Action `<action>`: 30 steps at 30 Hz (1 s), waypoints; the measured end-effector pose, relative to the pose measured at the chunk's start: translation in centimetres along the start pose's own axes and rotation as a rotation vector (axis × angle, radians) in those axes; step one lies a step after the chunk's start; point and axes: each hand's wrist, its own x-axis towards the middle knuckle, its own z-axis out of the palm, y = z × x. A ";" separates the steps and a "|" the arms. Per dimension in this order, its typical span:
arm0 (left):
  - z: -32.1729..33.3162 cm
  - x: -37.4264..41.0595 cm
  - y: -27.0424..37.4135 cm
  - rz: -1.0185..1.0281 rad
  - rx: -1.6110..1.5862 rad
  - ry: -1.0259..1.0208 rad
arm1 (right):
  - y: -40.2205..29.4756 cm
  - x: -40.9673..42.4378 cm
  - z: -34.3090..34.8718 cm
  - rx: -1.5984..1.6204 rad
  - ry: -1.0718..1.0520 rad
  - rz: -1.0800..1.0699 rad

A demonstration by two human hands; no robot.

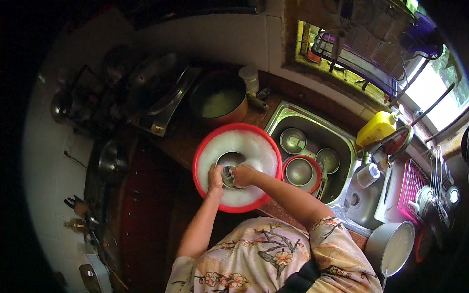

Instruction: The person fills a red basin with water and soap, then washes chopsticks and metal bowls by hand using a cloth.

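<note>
A red-rimmed basin (273,146) full of white suds stands in front of me on the counter. In the suds is a round metal bowl (230,157), tilted a little. My left hand (215,177) grips its left edge. My right hand (243,175) is closed on a small greyish scrubber (228,175), pressed inside the bowl; its exact kind is hard to tell. Right of the basin, the steel sink (306,122) holds several metal bowls, one of them (299,171) inside a red-rimmed container (318,181).
A large pot (240,116) stands behind the basin, beside a clear plastic container (250,78). A yellow bottle (376,128) and a white bottle (368,175) are by the faucet. At the right are a wire dish rack (414,183) and a big metal pot (383,245).
</note>
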 end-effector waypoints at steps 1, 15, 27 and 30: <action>-0.2 0.3 -0.3 -0.005 0.015 0.005 | -0.4 -0.2 -0.8 -0.017 -0.140 -0.023; 1.6 -2.4 0.8 -0.191 -0.167 -0.064 | 0.5 3.4 2.2 0.319 0.751 0.235; 1.7 -0.9 1.1 -0.035 0.121 0.031 | 1.4 2.5 2.8 0.617 0.148 -0.006; 0.8 -0.1 0.5 -0.219 -0.062 -0.061 | -0.3 2.6 3.8 1.074 0.386 -0.027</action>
